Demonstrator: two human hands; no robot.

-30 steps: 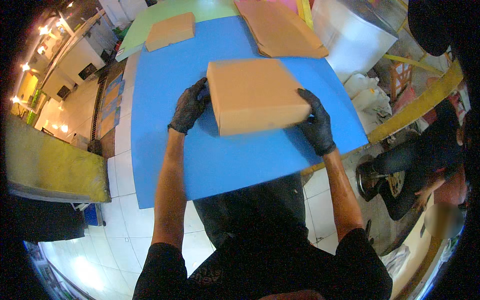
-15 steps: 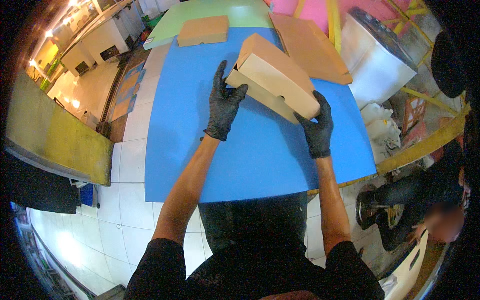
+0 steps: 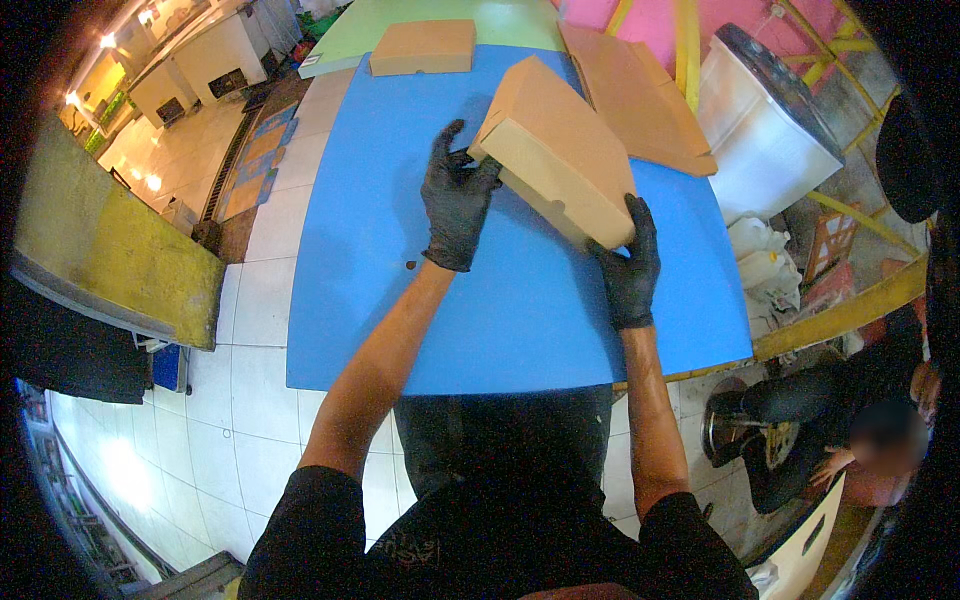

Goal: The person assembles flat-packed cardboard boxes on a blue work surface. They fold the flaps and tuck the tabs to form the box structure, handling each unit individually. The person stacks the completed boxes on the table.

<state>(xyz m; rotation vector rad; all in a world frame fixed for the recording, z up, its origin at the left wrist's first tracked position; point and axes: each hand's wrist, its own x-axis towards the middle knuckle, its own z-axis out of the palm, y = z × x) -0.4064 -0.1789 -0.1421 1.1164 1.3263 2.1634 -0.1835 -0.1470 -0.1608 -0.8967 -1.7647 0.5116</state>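
A brown cardboard box (image 3: 555,150) is tilted above the blue tabletop (image 3: 400,330), its lid down and a small notch in its near edge. My right hand (image 3: 632,265), in a black glove, grips the box's near right corner between thumb and fingers. My left hand (image 3: 455,205), gloved the same way, is at the left end, with its thumb against the lower left corner and other fingers raised beside it. The box hides part of the left fingertips.
Another closed cardboard box (image 3: 422,47) sits at the table's far left. Flat brown cardboard (image 3: 645,105) lies at the far right. Beyond the right edge stand a white bin (image 3: 765,130) with a dark lid and pale bags (image 3: 762,262). A person (image 3: 820,430) sits low at right.
The box's lid has gone from slightly raised over its front edge to down. My left hand has moved slightly right against the corner, and the box has turned a little.
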